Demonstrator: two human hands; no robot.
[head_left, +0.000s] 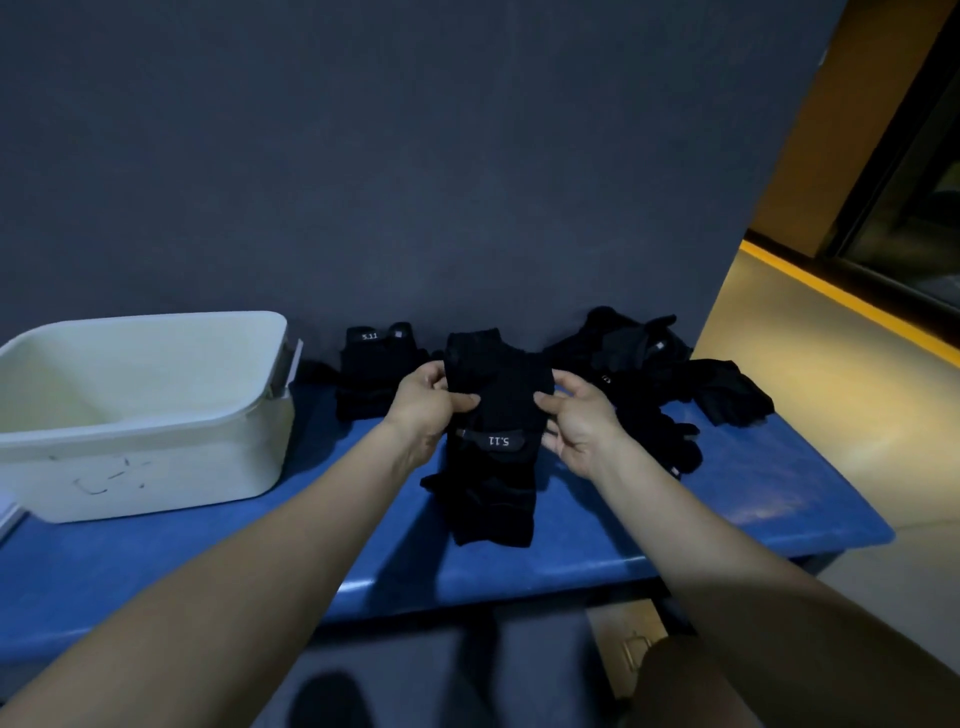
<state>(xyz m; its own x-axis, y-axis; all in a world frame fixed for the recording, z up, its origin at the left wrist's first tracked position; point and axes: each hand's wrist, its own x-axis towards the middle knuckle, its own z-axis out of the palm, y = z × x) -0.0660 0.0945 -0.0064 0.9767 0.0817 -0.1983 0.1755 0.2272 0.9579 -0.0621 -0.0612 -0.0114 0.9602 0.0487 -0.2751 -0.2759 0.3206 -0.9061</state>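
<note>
A soft, matte black glove (496, 395) with a stiff strap marked 5.11, read upside down, is held up over the middle of the smooth blue table (727, 499). At 9 o'clock from it stands a white, round-cornered plastic tub (156, 467), at 11 o'clock a neat glove stack (371, 374), and at 2 o'clock a loose glove pile (644, 358). A dark grey wall (415, 156) is behind. The left hand (423, 402) and right hand (579, 415) pinch the glove's 2 side edges, with the fingers (465, 402) curled round the fabric.
</note>
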